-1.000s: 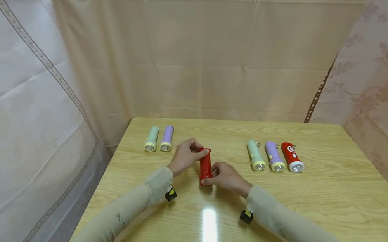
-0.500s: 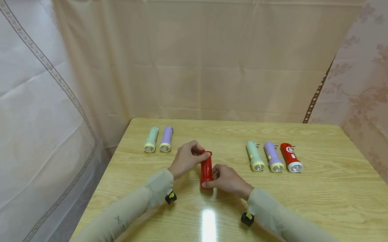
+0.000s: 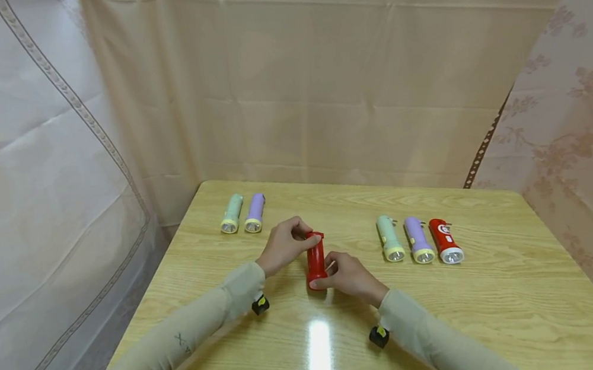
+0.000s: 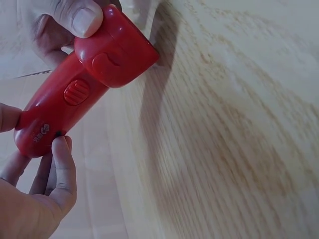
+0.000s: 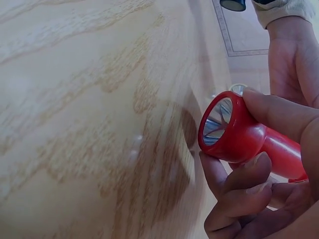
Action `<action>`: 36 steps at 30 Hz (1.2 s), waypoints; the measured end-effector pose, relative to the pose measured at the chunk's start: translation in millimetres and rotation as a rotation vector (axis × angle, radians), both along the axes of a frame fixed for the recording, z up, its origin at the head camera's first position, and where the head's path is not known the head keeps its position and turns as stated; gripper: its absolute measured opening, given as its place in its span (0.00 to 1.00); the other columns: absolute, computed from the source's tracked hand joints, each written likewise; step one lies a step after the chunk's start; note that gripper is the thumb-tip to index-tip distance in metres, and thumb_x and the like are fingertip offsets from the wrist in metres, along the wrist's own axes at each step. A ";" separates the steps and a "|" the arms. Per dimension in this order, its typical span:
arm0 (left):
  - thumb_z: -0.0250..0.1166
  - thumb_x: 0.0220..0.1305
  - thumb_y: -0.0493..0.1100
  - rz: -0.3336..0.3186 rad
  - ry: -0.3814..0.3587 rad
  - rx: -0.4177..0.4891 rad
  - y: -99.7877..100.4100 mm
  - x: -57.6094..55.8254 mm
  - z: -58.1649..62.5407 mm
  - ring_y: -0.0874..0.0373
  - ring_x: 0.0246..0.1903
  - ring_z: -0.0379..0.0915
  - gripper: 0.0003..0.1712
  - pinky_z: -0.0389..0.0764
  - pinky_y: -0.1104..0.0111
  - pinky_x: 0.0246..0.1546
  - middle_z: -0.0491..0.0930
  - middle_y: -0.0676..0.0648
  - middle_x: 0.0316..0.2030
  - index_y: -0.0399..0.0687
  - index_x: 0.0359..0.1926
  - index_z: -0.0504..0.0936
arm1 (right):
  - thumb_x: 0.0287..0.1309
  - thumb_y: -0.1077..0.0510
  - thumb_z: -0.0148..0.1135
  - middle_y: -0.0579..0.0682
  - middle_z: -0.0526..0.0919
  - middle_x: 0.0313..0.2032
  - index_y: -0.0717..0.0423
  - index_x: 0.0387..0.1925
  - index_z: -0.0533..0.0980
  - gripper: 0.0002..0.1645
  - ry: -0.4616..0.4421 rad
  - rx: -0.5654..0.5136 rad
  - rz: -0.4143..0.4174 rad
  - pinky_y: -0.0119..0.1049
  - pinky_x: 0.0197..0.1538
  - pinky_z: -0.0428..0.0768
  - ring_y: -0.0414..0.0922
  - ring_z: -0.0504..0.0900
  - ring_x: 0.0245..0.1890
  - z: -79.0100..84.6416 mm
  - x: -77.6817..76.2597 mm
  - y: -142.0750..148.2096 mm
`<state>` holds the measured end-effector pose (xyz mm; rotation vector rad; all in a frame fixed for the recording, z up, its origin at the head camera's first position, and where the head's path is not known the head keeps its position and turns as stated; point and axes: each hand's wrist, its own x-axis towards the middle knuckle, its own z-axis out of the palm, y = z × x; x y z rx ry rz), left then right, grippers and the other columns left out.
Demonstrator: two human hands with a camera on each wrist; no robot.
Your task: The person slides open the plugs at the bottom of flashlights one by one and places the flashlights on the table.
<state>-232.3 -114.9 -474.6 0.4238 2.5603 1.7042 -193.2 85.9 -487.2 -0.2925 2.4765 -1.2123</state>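
Observation:
A red flashlight (image 3: 316, 260) is held just above the middle of the table by both hands. My left hand (image 3: 283, 247) pinches its far tail end between thumb and fingers. My right hand (image 3: 349, 276) grips the wider head end, nearest me. In the left wrist view the body of the red flashlight (image 4: 60, 109) shows a ribbed slide switch and a small pale mark. The right wrist view shows its round reflector and lens (image 5: 218, 122), with the right thumb and fingers around the rim.
At the table's back left lie a green flashlight (image 3: 232, 213) and a purple flashlight (image 3: 254, 213). To the right rest another green flashlight (image 3: 389, 237), another purple one (image 3: 418, 239) and a red flashlight with a white rim (image 3: 446, 240). Cloth curtains (image 3: 319, 87) enclose the wooden table (image 3: 500, 296).
Both hands keep hold of the red flashlight. It sits slightly lower in the head view, along with a small camera shift. The other flashlights stay put.

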 end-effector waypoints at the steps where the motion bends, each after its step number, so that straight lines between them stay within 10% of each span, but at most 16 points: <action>1: 0.74 0.65 0.48 0.001 0.000 -0.001 -0.2 0.4 0.1 0.54 0.37 0.80 0.10 0.83 0.63 0.37 0.84 0.52 0.38 0.52 0.39 0.82 | 0.51 0.45 0.81 0.49 0.83 0.34 0.55 0.42 0.77 0.26 0.000 0.003 -0.001 0.39 0.38 0.76 0.47 0.78 0.35 -0.3 0.0 0.0; 16: 0.75 0.65 0.48 0.005 0.028 0.013 -2.9 5.2 -0.3 0.54 0.38 0.81 0.11 0.84 0.64 0.40 0.84 0.53 0.38 0.51 0.39 0.81 | 0.55 0.49 0.79 0.48 0.86 0.36 0.57 0.47 0.84 0.23 -0.021 -0.021 0.037 0.39 0.42 0.77 0.45 0.80 0.38 -0.5 -2.7 0.7; 36: 0.74 0.64 0.54 -0.147 0.014 0.005 -6.9 10.2 1.2 0.56 0.42 0.80 0.18 0.83 0.62 0.44 0.84 0.55 0.40 0.54 0.50 0.85 | 0.52 0.49 0.81 0.46 0.85 0.36 0.57 0.47 0.84 0.25 -0.030 -0.008 0.078 0.39 0.45 0.75 0.46 0.77 0.38 -4.0 -3.7 2.9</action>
